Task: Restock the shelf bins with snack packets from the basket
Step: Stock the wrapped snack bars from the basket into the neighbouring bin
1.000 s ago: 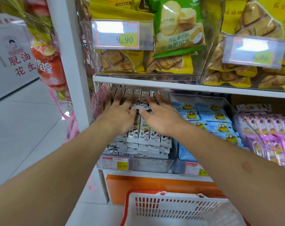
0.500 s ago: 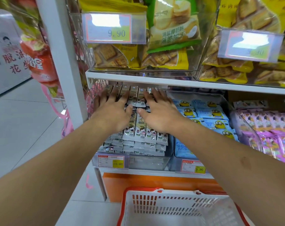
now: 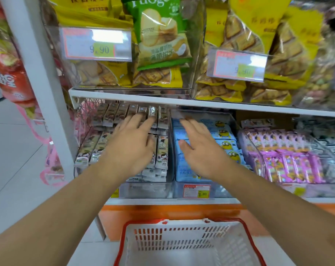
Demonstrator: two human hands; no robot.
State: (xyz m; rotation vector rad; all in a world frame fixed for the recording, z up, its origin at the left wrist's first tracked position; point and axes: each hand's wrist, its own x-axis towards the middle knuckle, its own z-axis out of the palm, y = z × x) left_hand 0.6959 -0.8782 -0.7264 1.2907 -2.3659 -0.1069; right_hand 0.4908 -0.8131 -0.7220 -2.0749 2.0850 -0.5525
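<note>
Below, empty basket (image 3: 189,244), well under both hands (image 3: 133,148).

Head-worn, angled down, close to shelf (image 3: 162,101)

Snack packets (image 3: 160,150): glossy foil-like film. Shelf bins (image 3: 149,190): clear smooth plastic. Basket (image 3: 182,240): slotted matt plastic. Shelf (image 3: 201,103): smooth white-painted.
</note>
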